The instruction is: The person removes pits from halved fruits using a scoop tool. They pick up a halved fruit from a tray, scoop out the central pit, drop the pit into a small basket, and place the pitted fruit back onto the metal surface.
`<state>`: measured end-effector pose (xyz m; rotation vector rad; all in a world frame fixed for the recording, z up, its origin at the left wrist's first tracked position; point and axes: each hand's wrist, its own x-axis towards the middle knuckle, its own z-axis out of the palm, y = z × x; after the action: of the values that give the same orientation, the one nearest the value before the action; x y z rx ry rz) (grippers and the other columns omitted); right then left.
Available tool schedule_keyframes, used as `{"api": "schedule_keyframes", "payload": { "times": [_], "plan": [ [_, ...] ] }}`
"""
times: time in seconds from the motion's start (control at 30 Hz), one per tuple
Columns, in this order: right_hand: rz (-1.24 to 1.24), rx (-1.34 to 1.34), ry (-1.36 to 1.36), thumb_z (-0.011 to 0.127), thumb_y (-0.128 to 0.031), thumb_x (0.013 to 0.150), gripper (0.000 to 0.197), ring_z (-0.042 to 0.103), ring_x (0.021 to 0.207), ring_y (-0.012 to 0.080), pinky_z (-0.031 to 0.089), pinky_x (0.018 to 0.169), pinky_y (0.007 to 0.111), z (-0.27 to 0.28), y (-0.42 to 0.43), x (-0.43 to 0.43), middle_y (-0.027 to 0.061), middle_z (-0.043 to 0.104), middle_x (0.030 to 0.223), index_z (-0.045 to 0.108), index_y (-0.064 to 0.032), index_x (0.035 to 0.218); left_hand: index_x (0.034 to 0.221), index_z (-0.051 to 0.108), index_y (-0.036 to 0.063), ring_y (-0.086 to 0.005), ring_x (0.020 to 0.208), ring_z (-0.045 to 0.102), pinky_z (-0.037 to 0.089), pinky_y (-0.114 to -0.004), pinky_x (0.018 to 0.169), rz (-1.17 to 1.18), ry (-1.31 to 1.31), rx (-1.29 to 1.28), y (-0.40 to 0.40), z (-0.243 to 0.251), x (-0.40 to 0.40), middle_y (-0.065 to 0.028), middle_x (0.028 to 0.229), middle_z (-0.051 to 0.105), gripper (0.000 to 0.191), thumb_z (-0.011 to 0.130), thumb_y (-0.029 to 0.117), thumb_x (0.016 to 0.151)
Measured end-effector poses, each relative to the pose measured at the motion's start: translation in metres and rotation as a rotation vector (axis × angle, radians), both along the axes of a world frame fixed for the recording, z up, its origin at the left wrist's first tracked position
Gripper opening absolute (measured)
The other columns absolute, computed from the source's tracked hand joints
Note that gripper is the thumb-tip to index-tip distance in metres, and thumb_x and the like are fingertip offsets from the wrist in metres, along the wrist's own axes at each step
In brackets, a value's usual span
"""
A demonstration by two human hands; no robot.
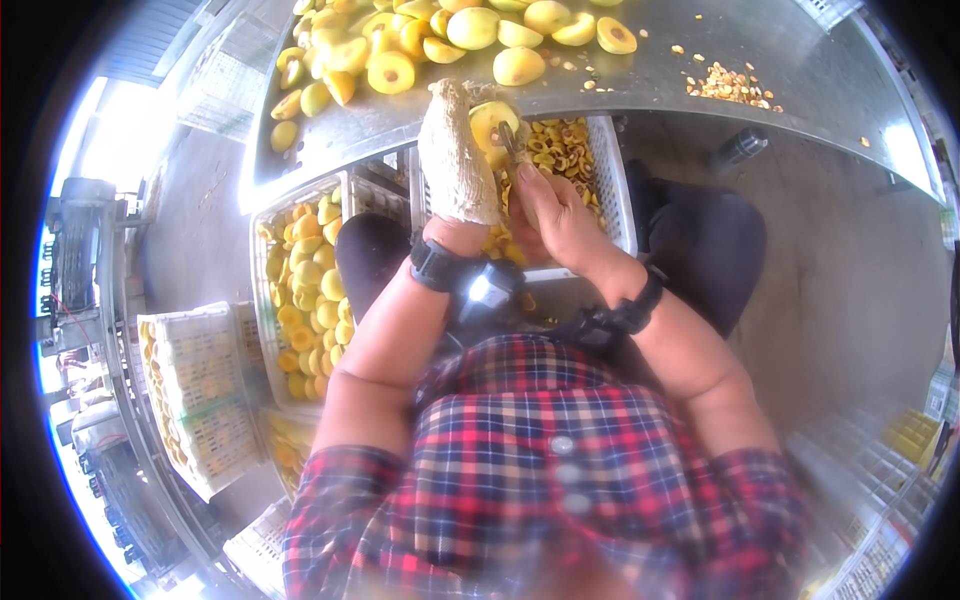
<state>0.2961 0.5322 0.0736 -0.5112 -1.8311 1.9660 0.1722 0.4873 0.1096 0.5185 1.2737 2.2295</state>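
Observation:
My left hand [459, 161], in a pale knitted glove, holds a yellow peach half [493, 124] just off the metal table's front edge. My bare right hand [559, 214] grips a small metal tool [509, 140], its end at the brown centre of the fruit's cut face. Below both hands stands a white plastic crate [616, 184] holding many small brown and yellow fruit scraps [562, 154]. Beyond them, a pile of halved yellow peaches [390, 71] lies on the table, some with brown centres showing. The fingers of my left hand are hidden by the glove and fruit.
The metal table [645, 82] bears a small heap of pale kernels or pit pieces [731, 86] at the right. A crate of peach halves [304, 285] stands at the left, with stacked white crates [206, 397] further out. A dark bottle-like object [742, 145] is under the table.

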Motion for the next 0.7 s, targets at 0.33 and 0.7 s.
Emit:
{"api": "schedule_keyframes", "payload": {
  "times": [0.33, 0.7],
  "plan": [
    [0.004, -0.044, 0.022, 0.041, -0.05, 0.105, 0.047, 0.044, 0.055, 0.0064, 0.034, 0.047, 0.023, 0.003, 0.001, -0.001, -0.0024, 0.048, 0.068, 0.055, -0.0073, 0.091, 0.111, 0.059, 0.0042, -0.0192, 0.088, 0.064, 0.055, -0.033, 0.078, -0.073, -0.115, 0.078, -0.005, 0.003, 0.003, -0.008, 0.1, 0.065, 0.033, 0.049, 0.035, 0.105],
    [-0.037, -0.103, 0.093, 0.042, -0.048, 0.105, 0.044, 0.042, 0.053, 0.006, 0.033, 0.046, 0.023, -0.002, -0.008, -0.006, -0.0028, 0.047, 0.067, 0.055, -0.0077, 0.095, 0.117, 0.057, 0.003, -0.0164, 0.098, 0.062, 0.054, -0.03, 0.083, 0.087, 0.236, -0.005, -0.002, -0.009, 0.004, -0.0083, 0.109, 0.064, 0.034, 0.049, 0.033, 0.105]
  ]
}}
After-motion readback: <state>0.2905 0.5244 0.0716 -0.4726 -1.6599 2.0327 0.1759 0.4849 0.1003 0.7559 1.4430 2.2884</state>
